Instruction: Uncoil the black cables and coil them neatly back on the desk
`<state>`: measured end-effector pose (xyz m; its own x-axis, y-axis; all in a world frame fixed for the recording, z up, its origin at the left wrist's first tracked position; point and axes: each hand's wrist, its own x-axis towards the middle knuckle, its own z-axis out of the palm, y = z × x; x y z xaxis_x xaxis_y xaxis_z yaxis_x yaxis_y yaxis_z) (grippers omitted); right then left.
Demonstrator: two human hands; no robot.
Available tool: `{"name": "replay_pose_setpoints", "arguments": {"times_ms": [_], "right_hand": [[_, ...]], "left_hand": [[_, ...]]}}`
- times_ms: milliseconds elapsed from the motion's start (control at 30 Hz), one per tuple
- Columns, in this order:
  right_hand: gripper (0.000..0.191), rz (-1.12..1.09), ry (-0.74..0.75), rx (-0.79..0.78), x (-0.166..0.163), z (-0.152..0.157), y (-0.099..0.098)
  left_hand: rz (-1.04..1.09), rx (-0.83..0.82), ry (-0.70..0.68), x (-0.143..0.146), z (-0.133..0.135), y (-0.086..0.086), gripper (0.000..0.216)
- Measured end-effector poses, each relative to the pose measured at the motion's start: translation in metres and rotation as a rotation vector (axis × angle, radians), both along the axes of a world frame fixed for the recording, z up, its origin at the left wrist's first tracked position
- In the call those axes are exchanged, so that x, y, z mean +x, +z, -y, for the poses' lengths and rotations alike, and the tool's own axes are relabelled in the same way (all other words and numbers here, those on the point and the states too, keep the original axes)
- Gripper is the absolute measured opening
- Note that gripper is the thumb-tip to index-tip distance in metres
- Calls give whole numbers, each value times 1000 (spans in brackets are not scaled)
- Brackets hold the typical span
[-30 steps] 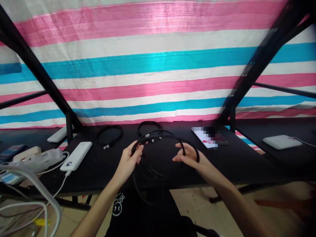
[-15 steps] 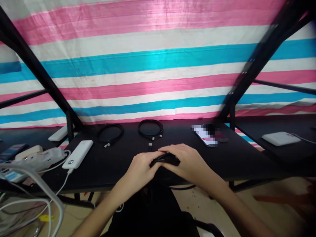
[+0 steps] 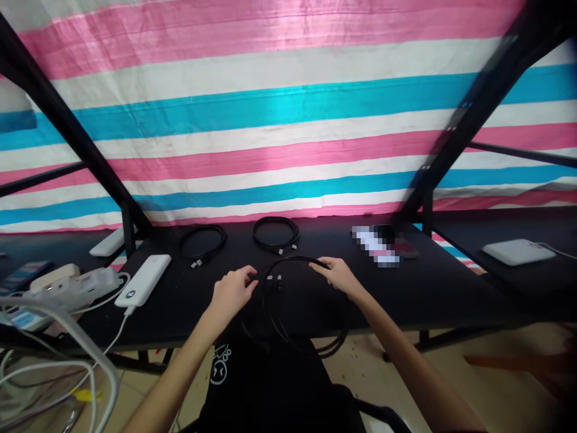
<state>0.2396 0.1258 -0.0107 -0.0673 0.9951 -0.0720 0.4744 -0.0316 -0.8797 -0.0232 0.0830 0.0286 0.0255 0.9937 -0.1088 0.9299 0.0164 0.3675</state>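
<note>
My right hand [image 3: 339, 278] pinches a black cable [image 3: 321, 261] at the upper right of its loose loops. The loops hang down past the table's front edge, over my lap. Two light metal plugs of this cable show inside the loop on its left side. Just left of the loops is my left hand [image 3: 232, 294], its fingers curved and apart with nothing seen between them. Behind the hands, two coiled black cables lie on the table, one at the left [image 3: 202, 242] and one in the middle [image 3: 276, 233], their plugs toward me.
A white power bank [image 3: 146, 278] with a white lead lies on the black table [image 3: 216, 325] at the left, beside a power strip [image 3: 83, 291] and tangled white cords. Toward the right lies a blurred-out phone-like item [image 3: 376, 246]. A white box-shaped device [image 3: 518, 251] sits farther right. Striped sheeting hangs behind.
Both hands were together around the bunched black cable. They have moved apart: the left has let go and shifted left, while the right keeps hold and the cable has spread into wide loops.
</note>
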Motion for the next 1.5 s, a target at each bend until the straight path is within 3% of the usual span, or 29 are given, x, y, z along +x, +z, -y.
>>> {"name": "replay_pose_setpoints", "arguments": {"times_ms": [233,333,500,600,667,767,867,967,1033,1100,1167,1400,1500], "right_hand": [[45,-232,15,-133,2,-5,5],[49,-334,39,-150,7,-1,7],[54,-518,103,-166,9,26,30],[51,-656,90,-198,3,44,50],[47,-714,29,-180,-3,51,60],[39,-824,-51,-161,-10,55,70],[32,-924,-49,-180,-14,59,79],[29,-964,-19,-219,-13,67,91],[28,-979,-12,-234,-11,75,100],[28,-985,-13,-231,-9,81,108],[29,-977,-16,-199,-9,84,112],[45,-758,10,-69,-25,80,101],[51,-614,65,-35,-31,75,97]], "left_hand": [[-38,-69,133,-45,-19,-18,24],[-73,-18,195,-60,-21,-30,35],[-96,106,201,-59,-13,-42,48],[-29,317,14,-39,10,-33,62],[72,452,-254,-23,33,-24,66],[161,296,-621,-6,61,-21,70],[37,191,-609,-2,67,-41,76],[-125,320,-562,-7,57,-64,51],[-142,407,-610,-11,51,-68,28],[-77,454,-674,-12,50,-62,14],[39,504,-689,-10,53,-47,18],[496,737,-497,0,60,6,20],[530,814,-520,2,57,23,18]]}}
